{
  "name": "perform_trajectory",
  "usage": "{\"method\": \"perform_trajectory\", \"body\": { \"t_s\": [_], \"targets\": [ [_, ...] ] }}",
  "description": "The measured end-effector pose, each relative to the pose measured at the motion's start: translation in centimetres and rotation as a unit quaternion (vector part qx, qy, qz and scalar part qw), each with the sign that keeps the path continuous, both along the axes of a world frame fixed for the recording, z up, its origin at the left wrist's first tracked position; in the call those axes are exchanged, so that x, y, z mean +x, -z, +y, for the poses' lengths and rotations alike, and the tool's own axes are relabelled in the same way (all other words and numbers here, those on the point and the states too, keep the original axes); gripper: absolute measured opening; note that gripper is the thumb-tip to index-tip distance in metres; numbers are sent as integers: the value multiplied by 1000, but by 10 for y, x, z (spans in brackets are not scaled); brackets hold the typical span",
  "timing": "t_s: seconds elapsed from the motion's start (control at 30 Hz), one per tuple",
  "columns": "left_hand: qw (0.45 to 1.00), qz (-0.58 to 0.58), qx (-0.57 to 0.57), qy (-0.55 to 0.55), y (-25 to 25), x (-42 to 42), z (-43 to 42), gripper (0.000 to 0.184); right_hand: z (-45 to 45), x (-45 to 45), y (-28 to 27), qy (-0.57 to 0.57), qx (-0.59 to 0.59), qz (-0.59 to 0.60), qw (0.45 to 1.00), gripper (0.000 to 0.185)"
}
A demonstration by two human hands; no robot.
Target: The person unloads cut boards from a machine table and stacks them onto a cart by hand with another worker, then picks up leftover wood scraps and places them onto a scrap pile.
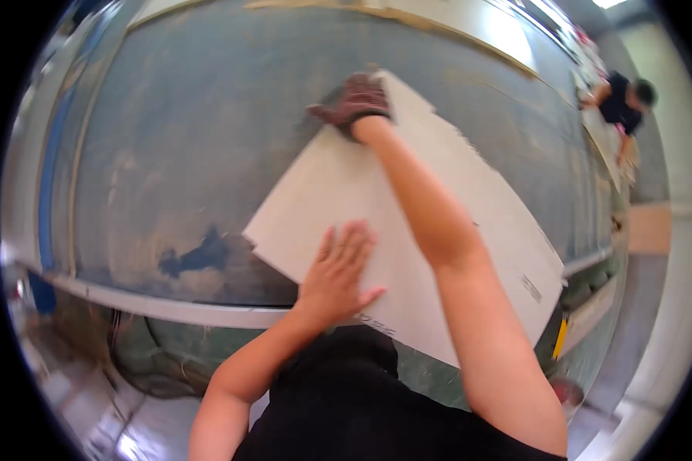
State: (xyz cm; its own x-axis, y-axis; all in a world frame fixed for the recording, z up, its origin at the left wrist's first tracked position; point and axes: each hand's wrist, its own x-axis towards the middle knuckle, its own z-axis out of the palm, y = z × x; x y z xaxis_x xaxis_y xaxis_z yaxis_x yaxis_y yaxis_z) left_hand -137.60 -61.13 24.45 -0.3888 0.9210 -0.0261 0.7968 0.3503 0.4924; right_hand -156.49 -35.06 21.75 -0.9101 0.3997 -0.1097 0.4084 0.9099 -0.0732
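Note:
A large pale flat panel (307,184) lies at a slant on the blue-grey worktable, its near part overhanging the front edge. Its upper right edge looks ragged, and small printed marks show near the lower edges. My left hand (340,269) is bare and rests flat on the panel, fingers stretched out. In a dark red and black glove, my right hand (361,100) is at the panel's far corner, with the thumb spread out to the left over the table. Its fingers are blurred, and I make out nothing held in them.
The worktable (184,154) has a pale metal front rail (169,307). More pale sheets (469,31) lie along the far side. Another person (623,104) works at the right end. A yellow strip (560,338) shows below the panel's right corner.

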Motion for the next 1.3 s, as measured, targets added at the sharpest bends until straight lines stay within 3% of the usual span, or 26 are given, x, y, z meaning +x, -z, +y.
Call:
{"method": "perform_trajectory", "body": {
  "t_s": [0.07,0.13,0.17,0.2,0.23,0.27,0.33,0.4,0.47,0.5,0.57,0.6,0.63,0.73,0.8,0.83,0.93,1.0,1.03,1.07,1.1,1.13,1.2,1.23,1.27,1.3],
  "targets": [
    [1000,-9,12,-10,4,0,-4,97,-18,6,-4,-91,68,9,993,123],
    [999,-13,43,-5,9,-3,-2,98,-91,25,-2,-199,-59,-47,977,123],
    [997,-43,-60,19,1,-6,-2,95,-144,40,8,-276,-39,-99,955,122],
    [984,-94,147,-32,20,1,-7,86,-201,65,-18,-345,-102,-124,925,122],
    [995,-1,104,-15,30,4,-7,81,-258,85,13,-397,-174,-156,887,122],
    [994,95,63,-2,35,3,-2,76,-282,101,-18,-460,-288,-120,831,120],
    [994,46,99,11,36,3,-1,72,-339,124,9,-411,-469,-63,779,115],
    [990,11,140,1,46,11,-6,72,-303,112,-18,-507,-358,62,782,112],
    [980,15,197,-20,42,21,-11,75,-243,97,-42,-449,-309,-27,838,109],
    [980,-120,157,-11,55,35,-2,80,-195,104,-37,-428,-259,-21,866,103],
    [948,-182,258,-44,33,24,-1,99,-102,107,-4,-375,-152,17,914,94],
    [951,-144,265,-66,61,42,11,112,-41,109,30,-357,-110,67,925,90],
    [971,-102,217,-22,57,37,15,119,-38,119,-21,-284,-67,-25,956,87],
    [982,-60,180,-16,66,45,25,118,93,108,18,-224,54,42,972,67],
    [977,-53,205,-22,69,41,25,117,111,76,6,-59,-22,-43,997,64],
    [975,-54,216,-27,71,44,27,116,117,72,14,-75,37,-52,995,65],
    [974,-69,213,-44,71,49,29,114,97,105,50,-112,37,73,990,70],
    [978,-93,186,-33,69,48,29,113,-2,145,5,-230,46,43,971,78],
    [979,-106,171,-26,66,46,28,112,-47,158,-22,-271,-39,24,961,84],
    [988,-133,82,-1,37,33,14,112,-69,165,-42,-304,-125,8,944,89],
    [983,-158,80,-37,39,39,13,111,-46,160,-26,-355,-88,-15,931,92],
    [958,-170,220,-65,70,48,11,108,-13,149,-12,-342,-40,-43,938,90],
    [968,-169,179,-54,42,38,-7,104,63,111,9,-245,47,-64,966,83],
    [973,-150,168,-52,38,37,-9,101,86,91,0,-181,38,-82,979,81],
    [982,-132,127,-44,26,36,-8,97,66,79,-45,-126,29,-121,984,82],
    [986,-92,133,-33,25,35,-6,96,77,77,-16,-128,61,-72,987,84]
  ]
}}
